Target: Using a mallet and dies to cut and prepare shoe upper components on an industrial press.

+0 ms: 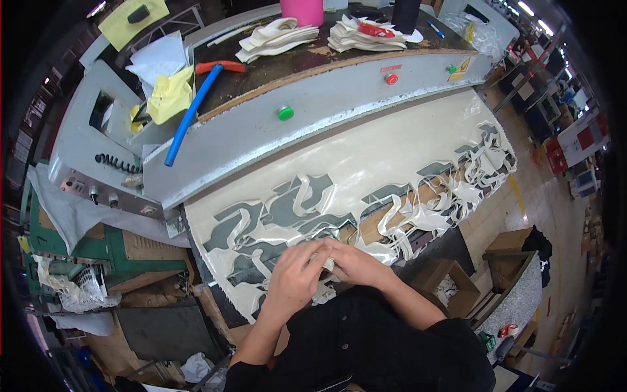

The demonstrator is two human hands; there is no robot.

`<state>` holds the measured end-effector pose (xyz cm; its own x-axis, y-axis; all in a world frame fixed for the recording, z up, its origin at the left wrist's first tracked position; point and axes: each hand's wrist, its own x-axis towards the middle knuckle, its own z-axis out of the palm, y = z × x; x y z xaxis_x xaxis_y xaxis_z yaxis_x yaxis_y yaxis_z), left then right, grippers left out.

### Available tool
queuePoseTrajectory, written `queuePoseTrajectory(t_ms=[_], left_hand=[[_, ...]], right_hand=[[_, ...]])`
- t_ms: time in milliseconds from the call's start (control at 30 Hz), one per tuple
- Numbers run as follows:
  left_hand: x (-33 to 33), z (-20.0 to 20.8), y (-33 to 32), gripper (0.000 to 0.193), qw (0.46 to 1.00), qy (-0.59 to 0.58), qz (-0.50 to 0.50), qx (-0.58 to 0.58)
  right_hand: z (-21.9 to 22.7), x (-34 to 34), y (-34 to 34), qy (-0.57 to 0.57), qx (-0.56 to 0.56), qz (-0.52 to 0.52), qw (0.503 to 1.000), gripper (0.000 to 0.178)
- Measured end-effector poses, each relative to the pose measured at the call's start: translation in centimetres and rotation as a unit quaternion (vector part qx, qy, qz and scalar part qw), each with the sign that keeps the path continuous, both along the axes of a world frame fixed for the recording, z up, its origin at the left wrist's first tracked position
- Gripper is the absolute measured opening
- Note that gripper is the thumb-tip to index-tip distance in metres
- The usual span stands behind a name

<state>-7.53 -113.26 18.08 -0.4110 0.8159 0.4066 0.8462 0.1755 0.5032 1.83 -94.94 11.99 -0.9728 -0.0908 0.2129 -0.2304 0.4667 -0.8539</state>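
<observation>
My left hand (295,273) and my right hand (354,264) meet in front of me at the near edge of the sheet. Fingers of both are closed around a small cream piece of cut material (329,264), most of it covered by the fingers. Whether it is one piece or a small stack, I cannot tell. Beyond and under the hands spreads a large cream sheet (366,144) with curved shapes cut out of its near part. Through the holes a dark grey surface shows. Loose curled strips (450,196) of the same material tangle on the right.
Across the far side runs a grey machine beam (339,98) with green and red buttons. A blue-handled hammer (196,111) and stacks of cut cream pieces (277,37) lie on its top. Right of me stand an open cardboard box (444,287) and a grey-speckled board (519,297).
</observation>
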Motion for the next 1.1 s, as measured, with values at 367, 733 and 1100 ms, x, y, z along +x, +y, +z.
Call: queuePoseTrajectory(t_ms=[367,733,1100], left_hand=[[-1.3,3.5,0.2,0.035,0.995,-0.058,0.008,-0.079],[1.7,4.0,-0.7,0.024,0.954,-0.074,0.021,-0.29],[2.8,8.1,-3.4,0.023,0.961,-0.127,0.169,-0.178]], right_hand=[[0.2,-1.8,2.3,0.024,0.056,0.023,0.998,0.045],[-0.4,-0.1,1.9,-0.045,0.104,0.098,0.989,0.028],[14.7,-10.9,10.3,0.147,0.056,0.047,0.986,0.058]])
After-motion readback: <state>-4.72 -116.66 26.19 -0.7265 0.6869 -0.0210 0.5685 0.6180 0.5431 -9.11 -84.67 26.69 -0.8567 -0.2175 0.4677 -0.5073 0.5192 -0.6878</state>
